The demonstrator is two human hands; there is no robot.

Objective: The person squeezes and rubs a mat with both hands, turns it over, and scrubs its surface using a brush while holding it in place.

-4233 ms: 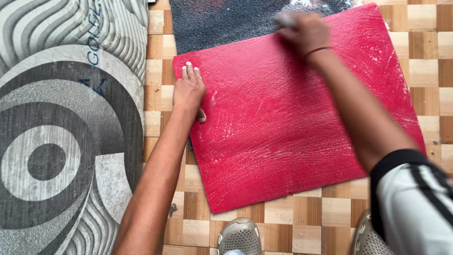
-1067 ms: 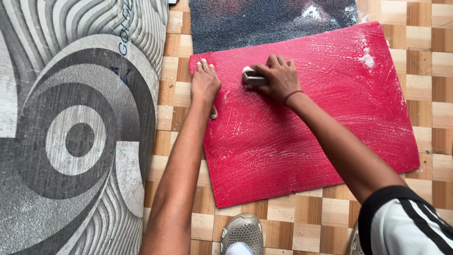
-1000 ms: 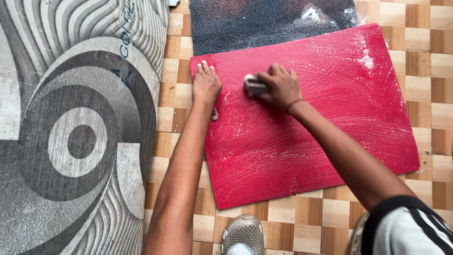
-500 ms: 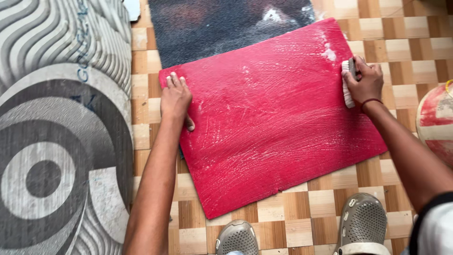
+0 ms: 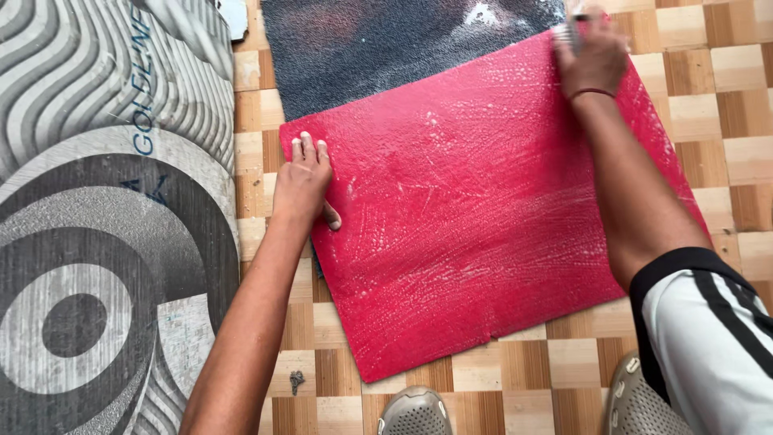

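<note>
The step in hand looks like scrubbing the soapy red mat (image 5: 483, 217), which lies flat on the checkered floor (image 5: 725, 105) beside a grey patterned mat (image 5: 97, 242) and partly over a dark mat (image 5: 386, 48). The left hand (image 5: 304, 181) presses its released, flat fingers on the red mat's left edge, while the right hand (image 5: 594, 52) is clenched around a small pale scrubber (image 5: 568, 31) at the far right corner. The next stroke probably calls for steady downward pressure while the left hand pins the sheet
</note>
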